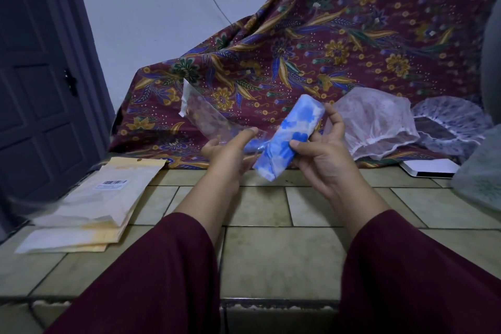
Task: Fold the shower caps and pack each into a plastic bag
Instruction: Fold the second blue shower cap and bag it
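1. Above the tiled tabletop, in front of the patterned cloth, a folded blue-and-white shower cap is held up, tilted.
2. Its grip: the right hand has thumb and fingers curled round the cap's middle.
3. Left of the cap, the left hand pinches a clear plastic bag at its lower end; the bag's mouth touches the cap's lower part.
4. Right of the cap, a pink-tinted shower cap lies against the cloth, and beyond it a white one with dark print.
5. Far left of the cap, yellowish packets lie stacked on the tabletop.
6. Dark red sleeves cover both forearms.
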